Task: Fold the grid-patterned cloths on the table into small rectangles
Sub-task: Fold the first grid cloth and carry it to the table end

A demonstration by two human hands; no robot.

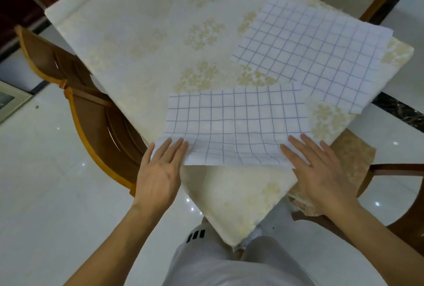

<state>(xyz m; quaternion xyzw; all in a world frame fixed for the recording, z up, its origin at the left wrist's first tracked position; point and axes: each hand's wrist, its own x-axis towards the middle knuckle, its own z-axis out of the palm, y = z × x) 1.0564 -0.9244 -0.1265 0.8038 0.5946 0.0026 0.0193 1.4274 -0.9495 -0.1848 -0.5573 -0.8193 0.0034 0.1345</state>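
Head view: 2 flat hands on a grid cloth at lower centre.
The table [137, 40] fills the upper frame, its far edge cut off; an unfolded cloth [314, 54] lies upper right; the near cloth [236, 122] is below it. Left hand [160, 171] and right hand [321, 171] press straight fingers on its corners, hiding them.

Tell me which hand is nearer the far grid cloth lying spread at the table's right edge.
Right. The right hand rests on the near cloth's right corner, just below the far cloth; the left hand is at the near cloth's left corner, farther away.
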